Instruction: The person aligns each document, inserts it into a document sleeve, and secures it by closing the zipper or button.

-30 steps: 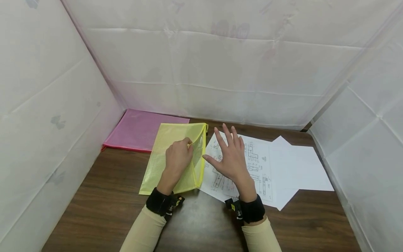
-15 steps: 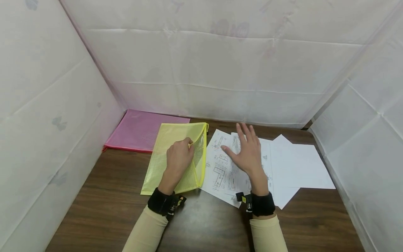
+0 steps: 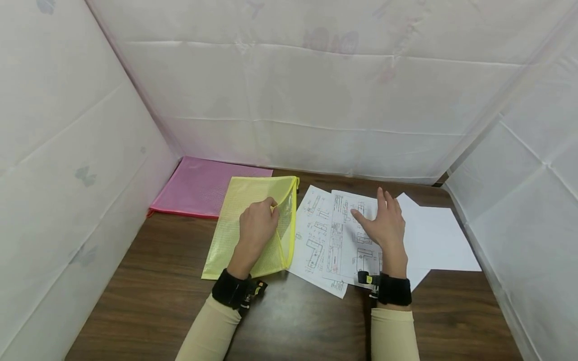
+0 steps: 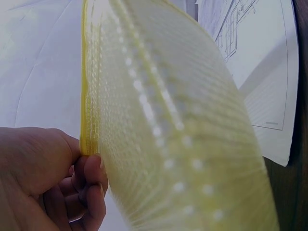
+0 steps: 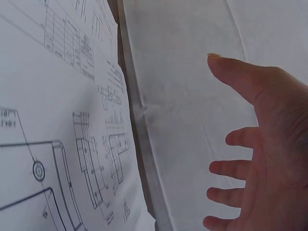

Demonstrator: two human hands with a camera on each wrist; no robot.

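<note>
The left hand [image 3: 256,224] rests on a yellow mesh zipper pouch [image 3: 235,235] that lies flat on the dark wooden table [image 3: 149,296], its fingers curled and pinching the upper layer at the pouch's open right edge; the left wrist view shows that layer [image 4: 159,120] lifted into a bowed arch, with the zipper edge nipped between thumb and fingers [image 4: 94,185]. Just to the right of the pouch lie overlapping sheets printed with technical drawings [image 3: 320,235], the topmost one [image 3: 349,245] slightly askew over the one beneath it. The right hand [image 3: 384,225] sits over the right part of that top sheet with its fingers straight and spread, gripping nothing (whether the palm actually presses the paper cannot be told from the head view; the right wrist view shows the hand [image 5: 264,154] splayed with the drawings [image 5: 62,159] to one side). Blank white sheets [image 3: 440,240] fan out beyond the right hand, toward the table's right side. A pink mesh pouch [image 3: 198,185] lies behind the yellow one in the left rear corner, its near edge tucked under it. White sheeting [image 3: 316,90] walls the table on three sides, and both forearms wear beige sleeves with black wrist straps [image 3: 230,291].
</note>
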